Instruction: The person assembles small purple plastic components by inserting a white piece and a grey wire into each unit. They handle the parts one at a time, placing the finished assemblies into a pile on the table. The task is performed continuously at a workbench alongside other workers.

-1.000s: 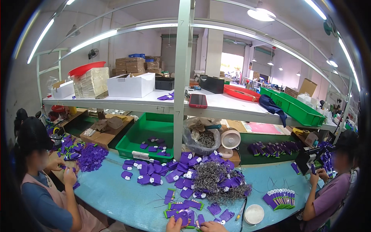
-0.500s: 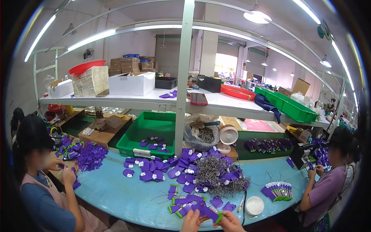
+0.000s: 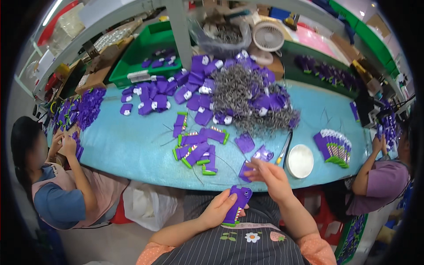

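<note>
My left hand (image 3: pixel 216 210) is closed around a flat purple plastic part (image 3: pixel 238 201) with a green end and a striped strip along one side, held just off the table's front edge. To its right, my right hand (image 3: pixel 273 180) is raised, palm turned inward, fingers stretched out and a little blurred. By its fingertips lies a loose purple plastic piece (image 3: pixel 244 171); whether they touch cannot be seen. Another purple piece (image 3: pixel 263 153) lies slightly farther back. Ahead of my left hand sits a loose pile of purple parts with green ends (image 3: pixel 194 148).
A tangled heap of grey metal pieces (image 3: pixel 238 97) lies among purple parts at the back. On the right are a white round tub (image 3: pixel 300 161), a thin tool (image 3: pixel 282 154) and fanned purple-green parts (image 3: pixel 333 149). Co-workers (image 3: pixel 66 181) sit at both sides. A green crate (image 3: pixel 119 73) stands back left.
The view has tilted down. Both hands were on a purple-green part over the table; now my left hand alone holds one nearer my body, and my right hand is apart from it.
</note>
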A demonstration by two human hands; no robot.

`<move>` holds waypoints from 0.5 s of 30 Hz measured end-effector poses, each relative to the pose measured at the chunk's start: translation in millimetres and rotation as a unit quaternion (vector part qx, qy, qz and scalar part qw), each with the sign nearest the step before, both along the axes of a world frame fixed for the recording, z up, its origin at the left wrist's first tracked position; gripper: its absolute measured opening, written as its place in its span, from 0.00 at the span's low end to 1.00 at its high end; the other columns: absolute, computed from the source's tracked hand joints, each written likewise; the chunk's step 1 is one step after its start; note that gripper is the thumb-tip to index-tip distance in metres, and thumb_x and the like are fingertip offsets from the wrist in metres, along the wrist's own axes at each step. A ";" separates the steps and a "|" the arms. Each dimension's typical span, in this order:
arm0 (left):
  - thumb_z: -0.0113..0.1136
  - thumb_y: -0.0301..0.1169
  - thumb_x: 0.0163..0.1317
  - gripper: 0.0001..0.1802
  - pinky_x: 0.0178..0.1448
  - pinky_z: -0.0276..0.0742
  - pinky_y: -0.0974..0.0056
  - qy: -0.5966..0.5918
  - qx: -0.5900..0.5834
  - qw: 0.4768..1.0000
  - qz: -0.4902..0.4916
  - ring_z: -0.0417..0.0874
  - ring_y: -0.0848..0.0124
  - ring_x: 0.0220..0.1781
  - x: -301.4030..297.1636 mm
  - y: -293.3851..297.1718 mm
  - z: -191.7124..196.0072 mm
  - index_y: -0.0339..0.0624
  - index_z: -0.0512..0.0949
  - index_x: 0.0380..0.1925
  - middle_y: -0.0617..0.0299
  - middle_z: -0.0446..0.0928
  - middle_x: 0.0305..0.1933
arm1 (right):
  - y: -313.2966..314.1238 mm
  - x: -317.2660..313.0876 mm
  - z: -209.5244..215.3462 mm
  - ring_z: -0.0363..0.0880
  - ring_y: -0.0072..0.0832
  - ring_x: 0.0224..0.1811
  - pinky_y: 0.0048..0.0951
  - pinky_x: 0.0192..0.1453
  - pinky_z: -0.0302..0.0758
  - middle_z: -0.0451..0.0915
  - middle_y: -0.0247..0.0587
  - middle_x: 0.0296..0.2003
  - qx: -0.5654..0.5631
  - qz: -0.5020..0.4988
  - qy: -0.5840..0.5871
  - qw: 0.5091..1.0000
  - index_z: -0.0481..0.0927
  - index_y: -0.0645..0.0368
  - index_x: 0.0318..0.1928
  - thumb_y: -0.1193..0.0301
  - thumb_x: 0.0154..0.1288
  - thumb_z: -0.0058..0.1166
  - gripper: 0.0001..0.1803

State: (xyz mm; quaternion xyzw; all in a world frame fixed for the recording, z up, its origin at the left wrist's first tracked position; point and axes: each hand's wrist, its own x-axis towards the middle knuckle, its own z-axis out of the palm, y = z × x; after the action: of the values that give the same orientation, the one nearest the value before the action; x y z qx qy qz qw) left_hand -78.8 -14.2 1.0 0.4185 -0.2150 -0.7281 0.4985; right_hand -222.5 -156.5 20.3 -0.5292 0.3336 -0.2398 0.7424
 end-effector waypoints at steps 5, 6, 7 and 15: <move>0.44 0.36 0.69 0.18 0.46 0.78 0.66 0.056 0.058 0.996 -0.038 0.81 0.69 0.40 -6.0 -9.0 -6.4 0.37 0.65 0.53 0.54 0.76 0.44 | 2.7 30.5 8.9 0.79 0.28 0.43 0.26 0.45 0.75 0.76 0.49 0.49 0.001 -0.010 -0.032 0.999 0.68 0.70 0.56 0.66 0.70 0.42 0.21; 0.45 0.36 0.68 0.18 0.46 0.78 0.67 0.057 0.060 0.995 -0.048 0.81 0.70 0.40 -5.4 -12.4 -7.8 0.37 0.65 0.53 0.55 0.76 0.44 | 1.9 30.7 9.0 0.79 0.27 0.41 0.26 0.45 0.75 0.76 0.49 0.49 -0.021 0.002 -0.023 1.000 0.69 0.70 0.56 0.67 0.70 0.43 0.21; 0.46 0.36 0.68 0.18 0.45 0.78 0.67 0.059 0.063 0.995 -0.059 0.81 0.70 0.40 -4.5 -16.3 -8.0 0.38 0.65 0.53 0.55 0.76 0.45 | 1.4 31.5 9.7 0.79 0.26 0.40 0.25 0.44 0.75 0.77 0.49 0.48 -0.042 0.015 -0.015 0.999 0.69 0.70 0.56 0.67 0.69 0.43 0.21; 0.41 0.30 0.69 0.16 0.50 0.76 0.65 0.059 0.011 0.997 0.057 0.80 0.65 0.47 -2.3 -27.1 -4.2 0.37 0.62 0.54 0.52 0.74 0.50 | 4.5 7.2 37.0 0.68 0.17 0.19 0.21 0.23 0.62 0.73 0.37 0.22 -0.404 -0.072 0.084 0.908 0.81 0.65 0.36 0.80 0.54 0.56 0.08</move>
State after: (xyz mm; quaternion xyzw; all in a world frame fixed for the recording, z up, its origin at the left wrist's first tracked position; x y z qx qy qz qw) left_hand -81.0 -41.3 -3.3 0.3916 -0.1535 -0.7244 0.5462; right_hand -215.3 -152.0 57.2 -0.7770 0.3061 -0.3613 0.4148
